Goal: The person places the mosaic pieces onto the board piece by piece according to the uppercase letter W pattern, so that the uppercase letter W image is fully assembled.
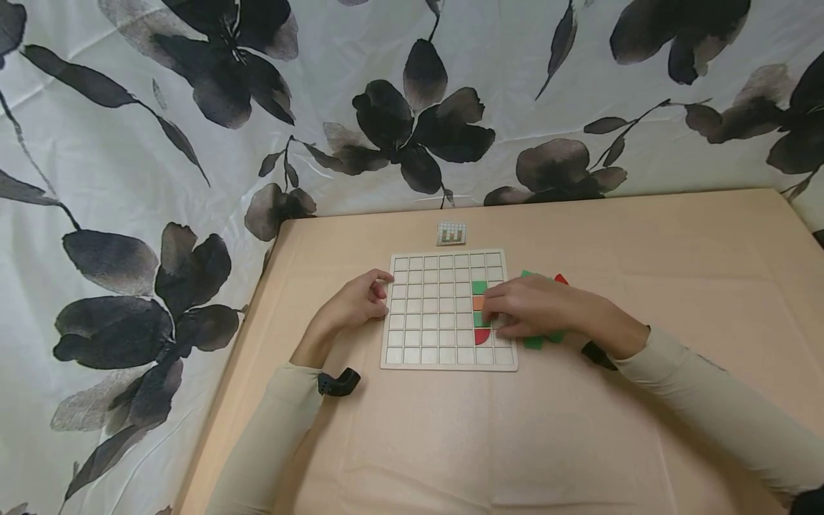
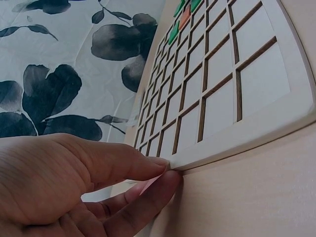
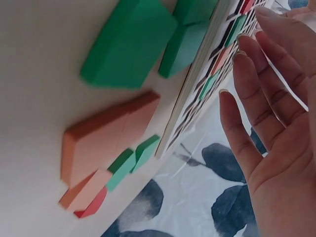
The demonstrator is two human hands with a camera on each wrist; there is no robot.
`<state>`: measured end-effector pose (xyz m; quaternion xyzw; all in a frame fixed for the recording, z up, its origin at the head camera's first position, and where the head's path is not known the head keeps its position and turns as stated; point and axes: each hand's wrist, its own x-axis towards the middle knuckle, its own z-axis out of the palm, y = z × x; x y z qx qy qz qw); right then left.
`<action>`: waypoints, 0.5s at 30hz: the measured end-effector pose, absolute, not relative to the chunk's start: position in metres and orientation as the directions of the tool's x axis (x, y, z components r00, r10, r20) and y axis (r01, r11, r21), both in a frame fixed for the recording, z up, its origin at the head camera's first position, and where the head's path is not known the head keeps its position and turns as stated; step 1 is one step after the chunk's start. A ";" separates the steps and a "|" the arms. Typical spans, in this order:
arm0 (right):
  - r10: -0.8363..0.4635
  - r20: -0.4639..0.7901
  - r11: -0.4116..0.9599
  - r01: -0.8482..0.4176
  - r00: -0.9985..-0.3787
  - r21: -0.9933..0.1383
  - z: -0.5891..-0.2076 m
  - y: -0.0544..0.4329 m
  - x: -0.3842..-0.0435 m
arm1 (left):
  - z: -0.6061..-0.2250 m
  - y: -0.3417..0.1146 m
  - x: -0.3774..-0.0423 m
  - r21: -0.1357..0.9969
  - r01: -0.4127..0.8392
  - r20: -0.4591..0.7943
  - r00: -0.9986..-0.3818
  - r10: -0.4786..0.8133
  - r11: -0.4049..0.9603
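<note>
A white grid board (image 1: 425,307) lies on the table. One column of it holds a green piece (image 1: 479,287), an orange piece (image 1: 478,302), another green piece and a red rounded piece (image 1: 481,336). My left hand (image 1: 356,300) pinches the board's left edge, thumb on the rim and a finger at its side, as the left wrist view shows. Over the right part of the board hovers my right hand (image 1: 541,304), close to the filled column. In the right wrist view its fingers (image 3: 254,106) are loosely extended, with nothing seen between them and the thumb.
Beside the board's right edge lie loose green blocks (image 3: 128,44), orange blocks (image 3: 98,148) and a red one (image 3: 94,206), partly hidden by my right hand in the head view. A small patterned card (image 1: 452,233) sits beyond the board. Floral cloth (image 1: 386,43) hangs behind the table.
</note>
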<state>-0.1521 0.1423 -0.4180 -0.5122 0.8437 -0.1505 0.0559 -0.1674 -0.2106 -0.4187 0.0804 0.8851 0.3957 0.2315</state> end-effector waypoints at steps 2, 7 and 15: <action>-0.867 0.044 0.458 -0.830 -0.496 -0.317 -0.416 0.146 -0.152 | -0.419 -0.210 -0.167 0.739 -0.044 -0.348 -0.880 0.324 0.673; -0.831 0.032 0.523 -0.800 -0.555 -0.295 -0.414 0.154 -0.156 | -0.419 -0.211 -0.167 0.732 -0.044 -0.351 -0.880 0.321 0.680; -0.776 0.008 0.600 -0.742 -0.630 -0.299 -0.408 0.165 -0.161 | -0.418 -0.210 -0.167 0.725 -0.038 -0.349 -0.881 0.320 0.688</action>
